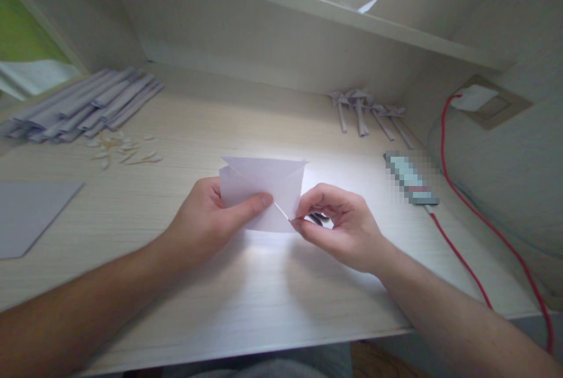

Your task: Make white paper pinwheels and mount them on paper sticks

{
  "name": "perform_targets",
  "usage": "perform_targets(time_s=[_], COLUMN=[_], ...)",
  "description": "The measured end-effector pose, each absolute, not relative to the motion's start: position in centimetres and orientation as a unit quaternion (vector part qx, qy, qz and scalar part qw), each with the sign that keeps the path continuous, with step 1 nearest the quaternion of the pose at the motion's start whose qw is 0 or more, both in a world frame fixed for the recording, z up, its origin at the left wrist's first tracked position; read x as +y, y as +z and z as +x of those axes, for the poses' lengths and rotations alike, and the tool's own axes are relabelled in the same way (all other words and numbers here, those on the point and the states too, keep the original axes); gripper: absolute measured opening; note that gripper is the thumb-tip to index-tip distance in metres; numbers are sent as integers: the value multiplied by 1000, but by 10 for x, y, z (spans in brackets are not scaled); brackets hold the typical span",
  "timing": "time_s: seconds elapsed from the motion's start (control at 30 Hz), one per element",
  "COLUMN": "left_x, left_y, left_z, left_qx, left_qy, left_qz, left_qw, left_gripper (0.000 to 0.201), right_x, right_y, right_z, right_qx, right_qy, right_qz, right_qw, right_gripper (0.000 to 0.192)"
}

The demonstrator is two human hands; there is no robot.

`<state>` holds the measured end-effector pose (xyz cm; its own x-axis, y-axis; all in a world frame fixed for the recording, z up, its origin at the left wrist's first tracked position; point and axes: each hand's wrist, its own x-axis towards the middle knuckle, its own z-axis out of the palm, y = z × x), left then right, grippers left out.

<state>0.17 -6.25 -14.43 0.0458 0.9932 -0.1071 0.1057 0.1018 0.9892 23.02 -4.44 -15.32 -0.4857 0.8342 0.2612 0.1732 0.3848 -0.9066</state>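
A folded white paper [268, 187] is held just above the middle of the light wooden desk [246, 296]. My left hand [206, 219] grips its left side, thumb pressed across the front. My right hand [338, 222] pinches the paper's lower right corner between thumb and forefinger. A small dark object [319, 218] lies on the desk under the right hand's fingers; what it is cannot be told.
A stack of rolled paper strips [88, 105] lies at the back left, with small scraps [123, 152] beside it. A grey sheet [30, 213] sits at the left edge. Several folded paper pieces [367, 111] rest at the back right. A blurred device [411, 178] with a red cable [466, 260] lies right.
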Motion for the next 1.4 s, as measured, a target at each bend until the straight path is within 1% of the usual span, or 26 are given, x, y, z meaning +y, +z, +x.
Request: perform_targets(time_s=[0.17,0.43,0.6,0.8,1.0,1.1,1.17,1.2,1.33,1.4], left_x=[-63,-64,-63,-63,-61,-59,-57,-56,-52,-51], left_y=[-145,-146,-146,-143,-141,-142,-144,-145,-145,-143], left_z=[2,1,0,1,1,-1,-3,-4,-6,-7], left_qx=[546,561,560,550,550,528,503,489,454,455], left_qy=[438,430,423,421,433,455,480,493,534,544], left_qz=[507,517,523,520,504,480,452,437,401,404], left_qw=[503,483,483,499,506,532,559,572,590,578], left_gripper=[31,36,35,29,28,27,29,30,29,29], right_x=[-43,-43,-44,-44,-44,-41,-37,-34,-23,-21], right_y=[-152,-151,-152,-151,-154,-149,-142,-138,-128,-127], right_z=[231,230,229,229,230,232,235,238,250,253], right_qx=[-731,-719,-711,-707,-703,-722,-753,-771,-792,-788], right_qy=[444,443,442,450,457,418,359,324,225,209], right_qz=[-345,-369,-378,-375,-370,-388,-427,-455,-562,-580], right_qw=[386,388,395,396,399,391,348,306,77,14], right_gripper=[13,8,14,20,11,8,6,7,16,16])
